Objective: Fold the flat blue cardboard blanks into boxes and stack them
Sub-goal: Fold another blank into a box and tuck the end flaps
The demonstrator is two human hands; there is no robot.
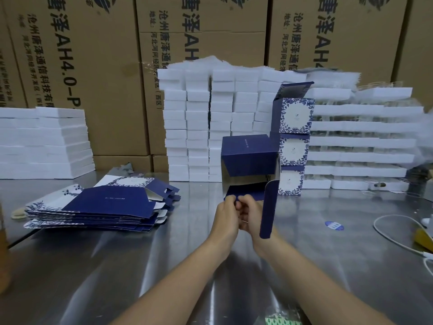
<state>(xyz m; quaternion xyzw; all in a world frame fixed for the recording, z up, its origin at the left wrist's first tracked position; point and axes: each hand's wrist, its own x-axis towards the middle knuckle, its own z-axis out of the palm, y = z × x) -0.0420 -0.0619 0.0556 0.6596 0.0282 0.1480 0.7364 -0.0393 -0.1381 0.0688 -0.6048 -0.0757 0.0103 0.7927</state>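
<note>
Folding is under way: left grip [226,214] and right grip [250,213] both pinch the near flaps of the half-formed blue box [248,158] held over the worktop [164,254], and those flaps likely need tucking in before it joins the stack [294,146].

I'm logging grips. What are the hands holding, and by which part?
The left hand and right hand both pinch the half-folded blue box by the near edge of its lower flap.
</note>
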